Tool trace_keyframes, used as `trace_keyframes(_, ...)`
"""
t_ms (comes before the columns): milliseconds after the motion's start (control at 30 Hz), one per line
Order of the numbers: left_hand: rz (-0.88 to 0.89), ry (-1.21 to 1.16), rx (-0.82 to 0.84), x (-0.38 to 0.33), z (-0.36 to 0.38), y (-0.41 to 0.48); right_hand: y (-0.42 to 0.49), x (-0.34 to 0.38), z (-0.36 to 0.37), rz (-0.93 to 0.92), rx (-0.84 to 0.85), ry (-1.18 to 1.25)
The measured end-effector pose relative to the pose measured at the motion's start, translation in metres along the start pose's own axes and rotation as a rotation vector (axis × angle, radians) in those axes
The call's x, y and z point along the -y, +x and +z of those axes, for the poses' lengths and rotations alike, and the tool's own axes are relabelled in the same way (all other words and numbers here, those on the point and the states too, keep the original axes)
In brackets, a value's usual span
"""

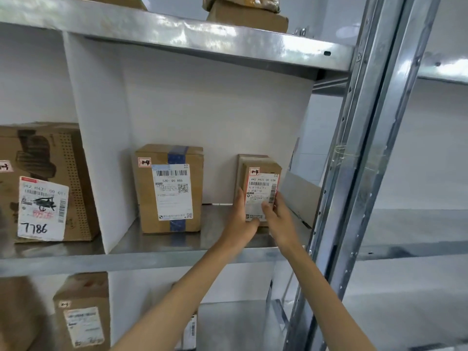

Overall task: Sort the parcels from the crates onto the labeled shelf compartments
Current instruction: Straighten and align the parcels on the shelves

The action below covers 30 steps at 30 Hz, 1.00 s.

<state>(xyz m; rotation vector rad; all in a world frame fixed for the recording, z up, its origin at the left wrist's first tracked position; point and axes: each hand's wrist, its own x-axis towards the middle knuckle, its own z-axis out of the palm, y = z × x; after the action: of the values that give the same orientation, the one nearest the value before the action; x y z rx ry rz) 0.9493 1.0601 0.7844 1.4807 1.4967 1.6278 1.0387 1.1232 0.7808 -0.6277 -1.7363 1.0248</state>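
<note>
I see a metal shelf (215, 240) from just below eye level, with both of my bare arms reaching up to its right-hand compartment. My left hand (240, 220) and right hand (279, 220) together grasp a small cardboard parcel (262, 182). The left hand grips its lower left edge. The right hand wraps its right side, with the thumb laid across the white shipping label on the front. The parcel stands upright, label towards me, with a small tag reading "1-4" at its top. My hands hide its lower edge, so I cannot tell whether it rests on the shelf.

Just behind it stands another brown box (249, 158), mostly hidden. To the left in the same compartment, set apart from the parcel, stands a taller box with blue tape (172, 191), also tagged "1-4". A white divider panel (101, 148) closes the compartment on the left. Beyond it sits a large box (50, 158) with "7786" handwritten on its label. A steel upright post (354, 173) rises on the right.
</note>
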Motion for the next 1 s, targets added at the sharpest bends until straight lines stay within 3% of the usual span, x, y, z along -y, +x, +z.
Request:
trace_keyframes(133,-0.008,0.030,-0.073,0.005,0.000,-0.002,-0.002,0.002,0.000,-0.007,0.000,0.019)
trace_keyframes(233,-0.047,0.149,-0.220,0.007,-0.005,-0.008,-0.017,0.006,-0.002,-0.039,-0.166,0.017)
trace_keyframes(300,0.020,0.175,-0.287,0.006,-0.011,-0.019,-0.032,0.008,-0.003,-0.101,-0.234,-0.019)
trace_keyframes(500,0.268,0.129,-0.382,0.012,-0.031,-0.086,-0.091,0.005,0.016,-0.251,-0.211,0.046)
trace_keyframes(633,0.310,0.225,-0.468,0.041,-0.039,-0.133,-0.135,-0.018,0.034,-0.240,-0.127,0.032)
trace_keyframes(833,0.217,0.348,-0.410,0.104,-0.062,-0.169,-0.161,-0.058,0.069,-0.104,0.004,0.023)
trace_keyframes(1000,-0.145,0.346,-0.478,0.162,-0.074,-0.174,-0.162,-0.109,0.105,0.157,0.093,0.065)
